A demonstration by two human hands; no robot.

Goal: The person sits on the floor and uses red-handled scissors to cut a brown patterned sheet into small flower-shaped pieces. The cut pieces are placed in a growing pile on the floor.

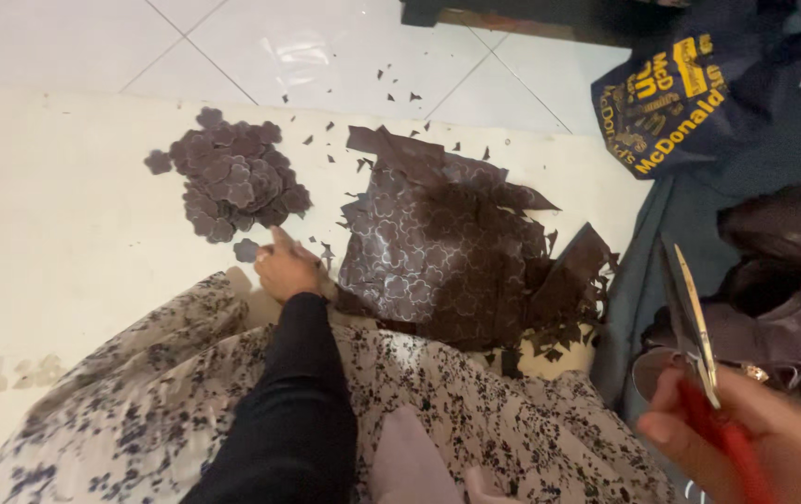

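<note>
Cut pieces: a heap of dark brown flower-shaped cutouts [232, 177] lies far left on the cream floor mat [55, 224], with one loose cutout [246, 249] just near of it.
Left hand [287, 269]: loosely curled, forefinger out, resting on the mat beside that loose cutout; it grips nothing.
Right hand [755, 434]: closed on the red-handled scissors [699, 336], blades raised and a little apart, near right.
Uncut stock: a crumpled dark brown sheet marked with pale flower outlines [447, 252] lies in the middle, touching the flowered lap fabric [475, 401]; many outlines remain whole, so I judge the cutting well begun but far from finished.
Waste: small dark offcuts [391, 93] scattered over the mat and white floor tiles [326, 47].
Hard to tell: the right hand is cut off by the frame edge; the dark shapes at far right are unclear.
</note>
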